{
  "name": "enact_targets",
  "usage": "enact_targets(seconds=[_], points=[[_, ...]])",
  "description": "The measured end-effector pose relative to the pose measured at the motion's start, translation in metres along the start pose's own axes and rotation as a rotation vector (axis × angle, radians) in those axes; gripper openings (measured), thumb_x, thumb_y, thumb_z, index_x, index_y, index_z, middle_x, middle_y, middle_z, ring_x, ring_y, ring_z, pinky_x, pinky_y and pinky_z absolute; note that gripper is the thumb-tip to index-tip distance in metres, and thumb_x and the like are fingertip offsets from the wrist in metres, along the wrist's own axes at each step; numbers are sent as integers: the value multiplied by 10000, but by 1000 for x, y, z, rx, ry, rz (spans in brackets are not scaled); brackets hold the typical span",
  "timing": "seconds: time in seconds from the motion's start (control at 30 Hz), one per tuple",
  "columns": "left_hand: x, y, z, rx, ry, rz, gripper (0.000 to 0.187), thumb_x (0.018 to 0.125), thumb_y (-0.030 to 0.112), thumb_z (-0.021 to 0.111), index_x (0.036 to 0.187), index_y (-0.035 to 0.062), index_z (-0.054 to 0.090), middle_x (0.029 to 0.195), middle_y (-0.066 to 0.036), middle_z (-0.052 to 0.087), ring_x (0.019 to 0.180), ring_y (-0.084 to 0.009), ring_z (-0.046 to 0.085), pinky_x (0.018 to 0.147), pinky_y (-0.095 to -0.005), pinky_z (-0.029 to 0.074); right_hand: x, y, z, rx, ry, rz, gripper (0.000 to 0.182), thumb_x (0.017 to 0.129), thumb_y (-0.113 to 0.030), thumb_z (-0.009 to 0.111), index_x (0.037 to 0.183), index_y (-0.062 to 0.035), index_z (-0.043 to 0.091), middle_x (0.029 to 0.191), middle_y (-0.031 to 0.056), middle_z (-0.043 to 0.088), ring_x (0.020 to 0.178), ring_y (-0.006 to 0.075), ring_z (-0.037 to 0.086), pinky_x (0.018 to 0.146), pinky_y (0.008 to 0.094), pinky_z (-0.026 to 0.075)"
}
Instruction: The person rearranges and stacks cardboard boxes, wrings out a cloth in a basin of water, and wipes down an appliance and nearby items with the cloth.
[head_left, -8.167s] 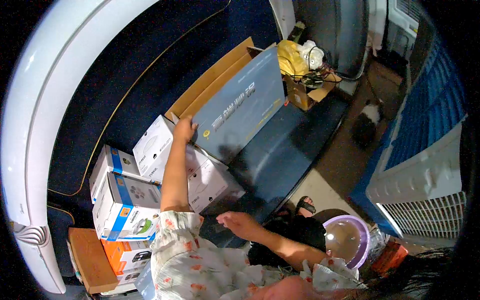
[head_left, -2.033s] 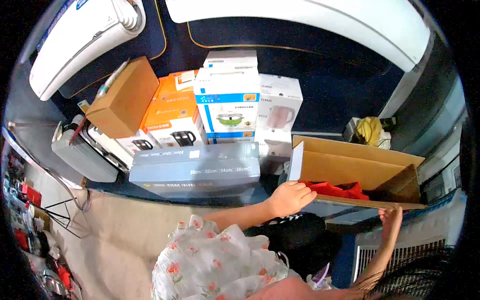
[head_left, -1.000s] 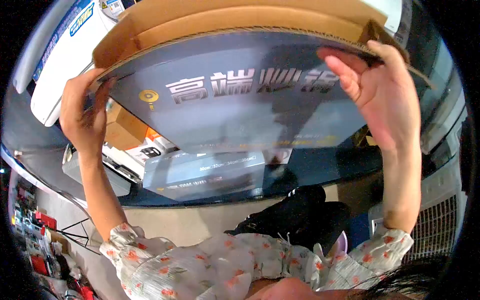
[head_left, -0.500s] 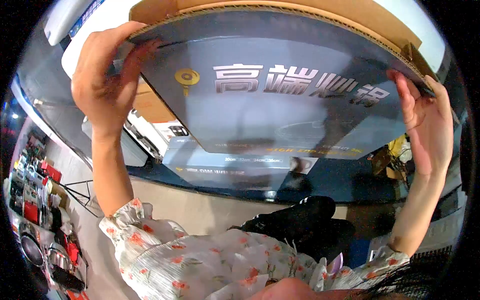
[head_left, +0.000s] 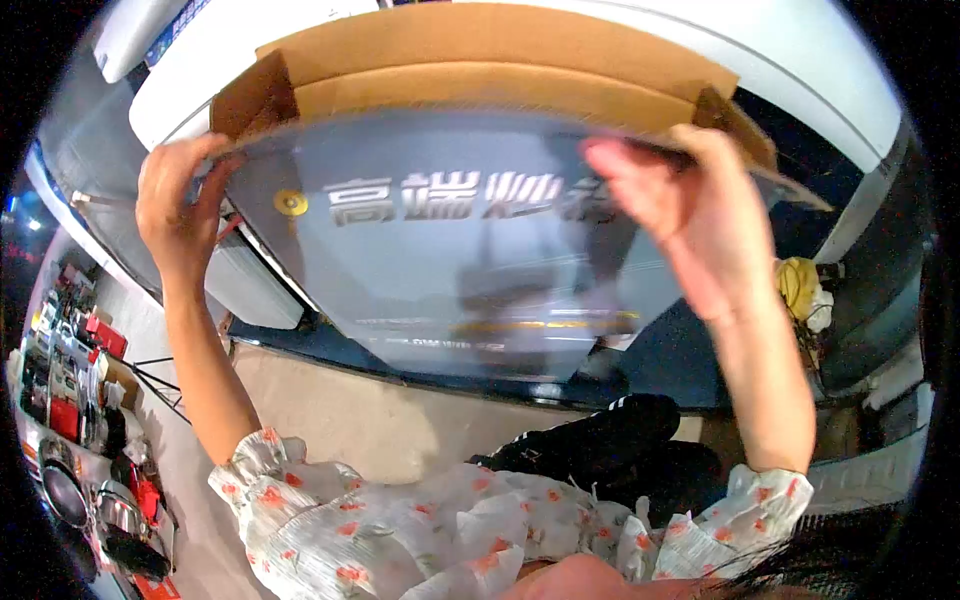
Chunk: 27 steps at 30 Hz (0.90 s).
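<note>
A large cardboard wok box [head_left: 420, 270] stands in front of me, its printed grey face toward me. White characters and a yellow round emblem mark that face, which is smeared by motion. Its brown inner flap [head_left: 500, 45] rises behind the front edge, so the top is unfolded. My left hand [head_left: 182, 205] pinches the front edge at the left corner, fingers curled over the cardboard. Further right, my right hand [head_left: 705, 225] is closed on the same edge, inward from the right corner, its fingers somewhat blurred. The box's contents are hidden from me.
Behind the box is a white surface [head_left: 640, 40]. Yellow and white crumpled material [head_left: 800, 290] lies to the right. Pans and red packages crowd the far left, near a black pan [head_left: 65, 490] and thin black stand legs [head_left: 155, 375]. A black shoe [head_left: 610, 430] shows below.
The front edge of the box has come lower and toward me, exposing more of the brown flap behind. My right hand has shifted left along the edge; my left hand has lowered slightly.
</note>
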<state>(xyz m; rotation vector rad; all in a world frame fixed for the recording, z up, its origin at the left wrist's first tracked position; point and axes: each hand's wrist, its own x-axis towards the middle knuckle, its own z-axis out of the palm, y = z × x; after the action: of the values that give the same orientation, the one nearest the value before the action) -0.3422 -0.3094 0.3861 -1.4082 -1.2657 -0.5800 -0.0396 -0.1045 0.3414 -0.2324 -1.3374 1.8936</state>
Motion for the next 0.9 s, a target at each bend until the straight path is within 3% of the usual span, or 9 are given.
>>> enact_targets(seconds=[0.17,0.23,0.33,0.4,0.5,0.57,0.77,0.8,0.9], points=[[-70,-24,35,0,-14,-229,281,679,24,673,951,60,611,929,-57,622,906,-219,559,843,-328,388,-13,25,7,-177,-151,77,452,915,-325,363,1178,33,445,1116,185,549,969,227,568,812,301,450],[-86,-27,47,95,75,-320,587,690,186,716,1194,40,454,1231,-165,442,1150,-291,407,959,-381,293,-29,23,-5,-610,-137,-142,431,889,-269,427,1240,-22,406,1140,166,535,1000,254,545,842,332,426],[-99,-3,71,249,162,-529,938,677,371,728,1354,9,189,1404,-254,100,1302,-371,137,1047,-439,141,-36,41,-60,-1422,210,-675,601,782,-166,585,1302,-34,314,1254,178,412,1132,289,419,935,372,346],[-117,13,93,182,154,-618,909,710,361,703,1357,0,175,1406,-248,104,1303,-364,138,1053,-438,127,-35,66,-117,-1659,465,-733,778,699,-107,689,1337,-36,250,1347,192,304,1239,309,310,1009,395,276],[-156,33,134,88,139,-699,823,796,351,616,1360,-20,144,1410,-249,88,1308,-360,123,1061,-436,104,-40,112,-174,-1274,608,-194,948,679,-289,727,1369,-40,126,1384,221,222,1284,339,226,1048,415,218],[-179,50,151,27,79,-866,718,860,352,518,1359,-16,158,1411,-253,79,1307,-370,113,1056,-441,109,-42,138,-199,-1034,368,221,993,690,-384,701,1374,-35,72,1383,229,218,1273,345,250,1036,433,245],[-223,51,183,76,33,-904,636,911,388,380,1357,-18,180,1389,-299,96,1299,-395,121,1038,-443,142,-47,173,-171,-1027,401,423,834,793,-287,599,1352,33,68,1311,316,275,1190,371,370,969,347,342],[-231,42,185,140,7,-901,604,926,357,344,1350,-37,176,1386,-292,126,1294,-389,144,1041,-436,154,-52,208,-188,-1200,374,67,811,804,-262,586,1337,65,71,1304,319,282,1168,394,380,975,360,331],[-248,20,187,171,64,-893,586,934,338,320,1338,-63,181,1382,-281,155,1289,-381,163,1043,-439,164,-56,216,-176,-1159,239,-23,792,798,-222,589,1341,60,86,1320,302,273,1188,390,363,979,360,325]])
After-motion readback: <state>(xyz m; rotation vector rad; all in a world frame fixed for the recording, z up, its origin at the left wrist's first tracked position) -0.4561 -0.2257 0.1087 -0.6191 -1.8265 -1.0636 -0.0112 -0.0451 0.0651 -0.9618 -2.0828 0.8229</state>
